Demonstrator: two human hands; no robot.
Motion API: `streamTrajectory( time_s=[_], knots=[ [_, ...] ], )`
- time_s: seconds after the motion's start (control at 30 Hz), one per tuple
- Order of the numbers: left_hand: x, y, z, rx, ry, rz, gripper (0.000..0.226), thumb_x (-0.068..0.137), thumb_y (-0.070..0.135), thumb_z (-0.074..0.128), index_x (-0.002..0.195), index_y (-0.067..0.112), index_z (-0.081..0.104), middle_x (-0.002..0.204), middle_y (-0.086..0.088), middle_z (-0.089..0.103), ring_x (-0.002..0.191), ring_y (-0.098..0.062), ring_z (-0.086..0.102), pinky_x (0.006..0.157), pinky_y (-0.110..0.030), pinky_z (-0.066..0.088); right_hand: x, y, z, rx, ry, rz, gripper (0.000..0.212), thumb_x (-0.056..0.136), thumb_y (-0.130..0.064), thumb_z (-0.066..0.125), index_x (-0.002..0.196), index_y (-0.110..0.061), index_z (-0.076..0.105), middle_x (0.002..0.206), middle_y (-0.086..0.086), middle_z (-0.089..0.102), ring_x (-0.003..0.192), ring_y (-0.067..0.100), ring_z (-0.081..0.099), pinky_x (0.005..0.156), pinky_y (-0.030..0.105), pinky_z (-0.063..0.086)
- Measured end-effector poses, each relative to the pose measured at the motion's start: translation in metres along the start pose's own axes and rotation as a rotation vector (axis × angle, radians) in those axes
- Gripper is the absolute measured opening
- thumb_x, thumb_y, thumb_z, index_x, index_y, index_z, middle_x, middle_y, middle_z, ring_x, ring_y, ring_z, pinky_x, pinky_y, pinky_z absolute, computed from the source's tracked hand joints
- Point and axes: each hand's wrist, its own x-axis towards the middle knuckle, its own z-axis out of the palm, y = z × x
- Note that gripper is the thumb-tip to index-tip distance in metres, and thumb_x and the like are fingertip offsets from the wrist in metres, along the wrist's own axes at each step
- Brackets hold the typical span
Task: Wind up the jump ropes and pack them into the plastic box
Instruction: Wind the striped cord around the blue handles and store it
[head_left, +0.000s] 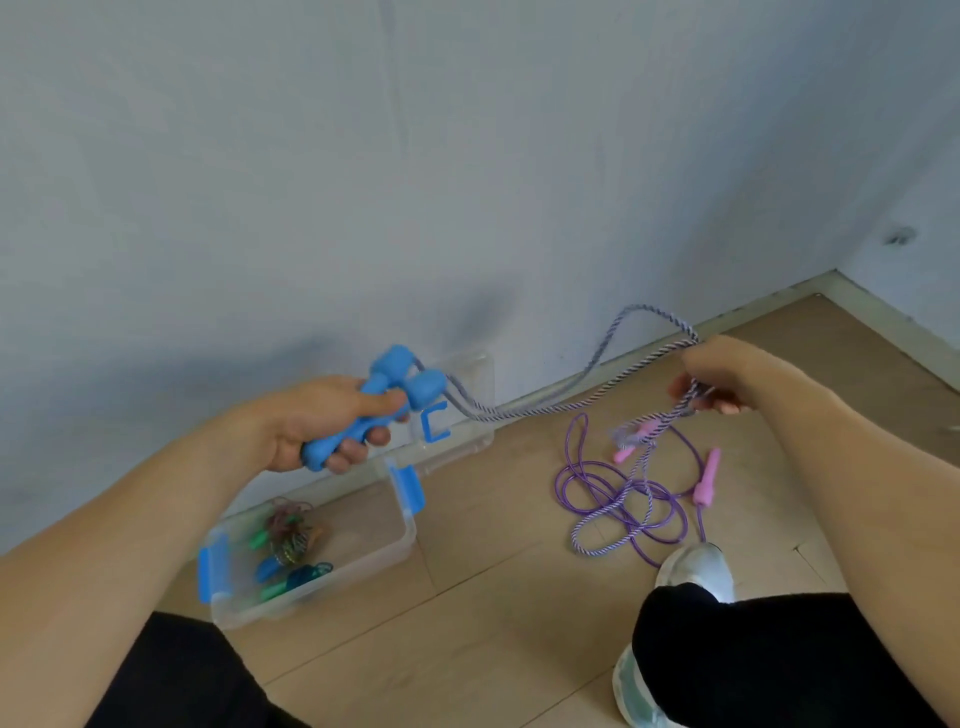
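Note:
My left hand (332, 423) grips the two blue foam handles (387, 395) of a jump rope, held together above the plastic box. Its purple-and-white braided cord (550, 402) runs right to my right hand (719, 374), which pinches a doubled length of it; the rest hangs down to a loose pile on the floor. A thin purple rope with pink handles (704, 486) lies tangled on the floor under my right hand. The clear plastic box (384, 540) with blue latches stands open on the floor and holds wound ropes with green and blue handles (283, 551).
The box's clear lid (462, 410) leans against the grey wall behind the box. My white shoe (696, 569) and black trouser legs are at the bottom right, close to the rope pile. The floor is wooden board, with a wall corner at far right.

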Motion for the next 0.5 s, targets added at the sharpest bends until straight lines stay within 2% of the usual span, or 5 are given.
streamTrajectory(
  time_s=[0.1, 0.17, 0.3, 0.4, 0.5],
  knots=[
    [-0.004, -0.006, 0.007, 0.286, -0.091, -0.082, 0.031, 0.098, 0.035, 0.058, 0.112, 0.008, 0.059, 0.065, -0.001, 0.05, 0.044, -0.009, 0.035, 0.037, -0.02, 0.031, 0.006, 0.0, 0.001, -0.151, 0.195, -0.116, 0.025, 0.089, -0.011, 0.053, 0.106, -0.01, 0.071, 0.089, 0.018, 0.071, 0.077, 0.031, 0.068, 0.066, 0.029, 0.052],
    [-0.002, -0.008, 0.011, 0.373, -0.043, -0.084, 0.029, 0.098, 0.036, 0.058, 0.109, 0.009, 0.059, 0.066, -0.001, 0.05, 0.044, -0.011, 0.037, 0.04, -0.021, 0.033, 0.009, 0.002, -0.001, 0.083, 0.398, -0.164, 0.029, 0.086, -0.025, 0.054, 0.098, -0.003, 0.069, 0.108, 0.026, 0.068, 0.103, 0.039, 0.063, 0.077, 0.031, 0.048],
    [0.007, -0.012, 0.007, 0.42, 0.157, -0.032, 0.023, 0.1, 0.032, 0.055, 0.109, 0.011, 0.057, 0.072, -0.005, 0.051, 0.045, -0.014, 0.04, 0.043, -0.021, 0.033, 0.013, 0.005, -0.012, 0.431, 0.696, -0.208, 0.047, 0.098, -0.042, 0.049, 0.106, 0.002, 0.065, 0.112, 0.027, 0.064, 0.116, 0.043, 0.052, 0.092, 0.04, 0.043],
    [0.012, -0.013, 0.001, 0.39, 0.277, 0.026, 0.019, 0.099, 0.03, 0.055, 0.107, 0.013, 0.055, 0.073, -0.006, 0.052, 0.047, -0.016, 0.042, 0.044, -0.022, 0.034, 0.01, 0.002, -0.019, 0.63, 0.767, -0.247, 0.05, 0.091, -0.048, 0.053, 0.115, -0.006, 0.062, 0.122, 0.017, 0.059, 0.112, 0.035, 0.056, 0.093, 0.036, 0.045],
    [0.013, -0.014, 0.004, 0.434, 0.243, 0.045, 0.018, 0.098, 0.033, 0.056, 0.102, 0.016, 0.057, 0.075, -0.007, 0.055, 0.049, -0.017, 0.044, 0.045, -0.024, 0.036, 0.003, 0.003, -0.014, 0.663, 0.876, -0.406, 0.037, 0.093, -0.033, 0.061, 0.121, -0.008, 0.055, 0.129, 0.012, 0.044, 0.099, 0.02, 0.052, 0.091, 0.02, 0.041]
  ],
)
